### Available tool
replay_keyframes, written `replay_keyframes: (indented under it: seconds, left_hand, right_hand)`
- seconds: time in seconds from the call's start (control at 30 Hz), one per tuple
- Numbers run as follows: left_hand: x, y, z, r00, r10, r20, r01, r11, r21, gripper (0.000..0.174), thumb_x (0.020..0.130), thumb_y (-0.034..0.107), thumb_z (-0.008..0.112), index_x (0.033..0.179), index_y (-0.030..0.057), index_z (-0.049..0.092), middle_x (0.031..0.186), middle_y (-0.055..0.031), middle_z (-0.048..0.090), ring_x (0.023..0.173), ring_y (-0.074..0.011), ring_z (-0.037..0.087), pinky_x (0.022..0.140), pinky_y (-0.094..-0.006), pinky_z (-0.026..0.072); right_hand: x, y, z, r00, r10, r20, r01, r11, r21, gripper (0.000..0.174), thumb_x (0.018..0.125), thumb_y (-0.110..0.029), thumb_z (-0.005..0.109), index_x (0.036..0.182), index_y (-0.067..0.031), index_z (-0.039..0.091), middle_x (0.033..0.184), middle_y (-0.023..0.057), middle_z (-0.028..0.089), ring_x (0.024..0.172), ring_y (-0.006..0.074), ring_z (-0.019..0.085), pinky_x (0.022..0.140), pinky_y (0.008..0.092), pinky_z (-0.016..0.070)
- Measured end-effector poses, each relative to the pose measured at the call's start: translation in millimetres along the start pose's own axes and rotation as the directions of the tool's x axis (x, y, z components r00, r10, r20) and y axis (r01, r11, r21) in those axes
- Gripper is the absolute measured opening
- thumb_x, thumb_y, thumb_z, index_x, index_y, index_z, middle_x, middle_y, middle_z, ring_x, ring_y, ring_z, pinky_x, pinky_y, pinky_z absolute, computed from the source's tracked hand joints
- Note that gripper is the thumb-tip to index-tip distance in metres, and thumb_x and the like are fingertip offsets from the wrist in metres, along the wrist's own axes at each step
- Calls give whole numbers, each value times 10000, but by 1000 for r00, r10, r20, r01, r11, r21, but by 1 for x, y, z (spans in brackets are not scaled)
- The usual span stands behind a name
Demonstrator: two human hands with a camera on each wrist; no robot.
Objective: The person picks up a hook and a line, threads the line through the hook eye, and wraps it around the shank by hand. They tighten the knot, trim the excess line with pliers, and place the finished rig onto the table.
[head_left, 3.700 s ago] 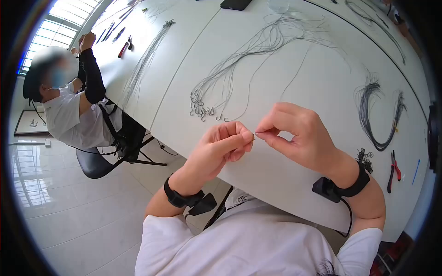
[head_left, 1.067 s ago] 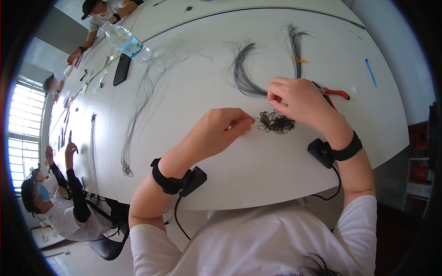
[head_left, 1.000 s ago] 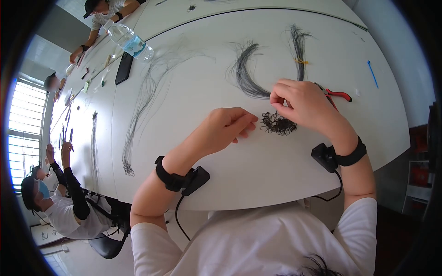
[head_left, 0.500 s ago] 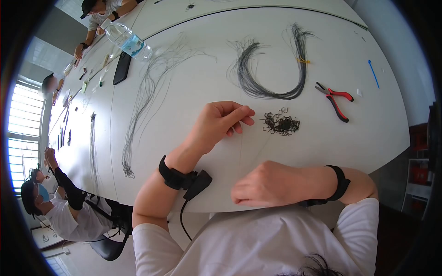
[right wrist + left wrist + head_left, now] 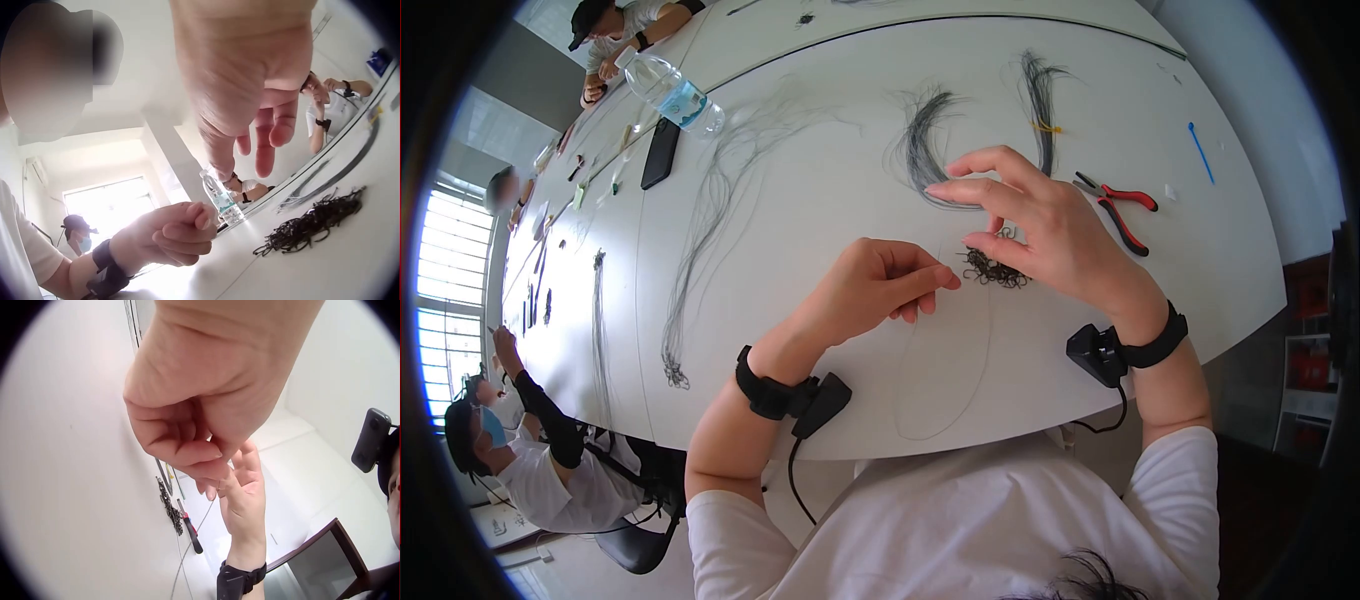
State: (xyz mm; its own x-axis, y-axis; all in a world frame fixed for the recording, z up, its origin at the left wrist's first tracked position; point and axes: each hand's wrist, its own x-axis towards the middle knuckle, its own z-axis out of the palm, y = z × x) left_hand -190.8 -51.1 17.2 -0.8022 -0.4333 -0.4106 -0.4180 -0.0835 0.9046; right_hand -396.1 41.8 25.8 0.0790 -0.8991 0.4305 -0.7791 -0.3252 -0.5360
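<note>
- Line [image 5: 920, 439] makes a slack loop between the hands, near the edge of the table [image 5: 1040, 360]; a catch on the wrist strap [image 5: 768, 386] could tug it loose.
- Left hand [image 5: 875, 290] pinches thumb against finger, seemingly on the line; anything else held there is too small to tell. A weak pinch would likely let it slip.
- Right hand [image 5: 1045, 220] has fingers spread wide by the hook pile [image 5: 990, 271]; dipping lower might prick a finger or drag the pile apart.
- In looks, the line is hair-thin, grey and curled, faint on white; the hooks are dark, bent and tangled.
- Beyond, the grey bundle [image 5: 920, 145] shows frayed ends that could snag a passing finger.
</note>
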Motion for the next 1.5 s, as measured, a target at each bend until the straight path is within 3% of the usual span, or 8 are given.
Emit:
replay_keyframes:
  seconds: [0.57,0.77,0.9,1.13,1.23,1.37,1.4,1.5]
  left_hand:
    - [-48,35,-22,991,109,77,-111,994,25,160,937,98,669,919,-50,727,735,-46,684,598,-67,596,517,-198,463]
    - [-108,23,-49,766,627,-143,-634,773,-10,276,879,195,730,711,3,626,553,-46,588,411,-75,478,394,-214,328]
    - [-157,17,-74,744,629,-225,-604,777,176,295,913,206,708,734,-15,632,644,-70,621,421,-49,442,433,-192,331]
    - [-137,17,-50,734,411,-541,286,536,795,210,858,127,753,1052,46,741,1045,-74,684,841,-161,633,696,-269,483]
    - [-83,12,-12,718,587,-373,-44,573,818,356,843,143,773,1178,58,689,1167,-127,658,1033,-251,650,866,-351,507]
    - [-28,8,27,796,587,-145,-353,646,677,438,898,152,714,1302,36,589,1212,-131,634,762,-158,616,489,-256,440]
    - [-17,7,31,816,567,-117,-381,678,629,408,903,78,683,1291,5,581,1151,-114,670,1099,-227,632,929,-314,474]
    - [0,-2,36,915,364,-177,-265,869,417,256,961,112,642,1190,1,613,848,-9,655,766,-71,603,660,-230,453]
  right_hand:
    - [-11,45,-26,999,18,50,-15,998,-60,118,826,-32,693,776,-10,588,715,62,572,602,187,533,552,303,416]
    - [-13,53,-29,999,1,33,5,986,-169,110,819,-68,660,753,-35,579,699,63,593,616,209,554,570,326,435]
    - [-14,51,-26,1000,-3,11,5,990,-138,93,802,-86,637,732,-53,585,687,64,611,613,234,579,570,342,455]
    - [-15,35,-23,991,31,131,-23,998,-57,91,807,-109,647,750,-43,622,714,83,641,632,238,602,578,344,465]
    - [-13,25,-23,964,106,243,-119,992,40,95,814,-108,662,765,-30,638,729,92,647,646,226,616,591,335,472]
    - [-15,14,-17,947,96,307,-162,967,196,81,813,-59,696,785,-16,633,755,61,634,668,171,605,610,282,473]
    - [-15,12,-16,948,78,309,-152,963,224,81,809,-52,702,785,-12,635,756,63,634,670,170,605,607,280,473]
    - [-16,7,-14,953,69,296,-136,967,213,111,807,-72,703,762,-14,619,730,70,628,651,196,608,591,301,474]
